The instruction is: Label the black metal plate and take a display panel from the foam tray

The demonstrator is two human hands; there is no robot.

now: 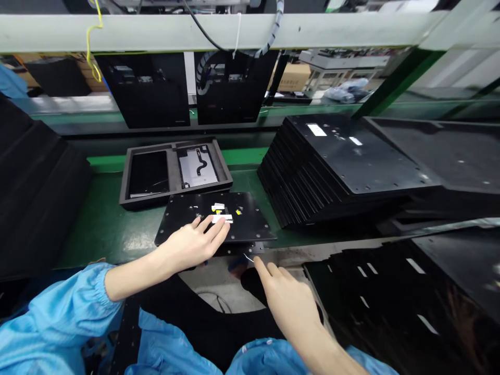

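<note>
Left hand (195,240) flat, released, on black plate (250,219); right hand (287,297) released; label (222,219) illegible

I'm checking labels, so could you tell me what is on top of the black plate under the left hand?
On the black plate, white and yellow labels sit near its middle. The left hand rests on the plate, its fingertips on one white label; whatever lies beneath the palm is covered.

sleeves: light blue, loose, crinkled fabric | cuffs: gathered elastic, pushed up forearms | hands: bare, no gloves
</note>
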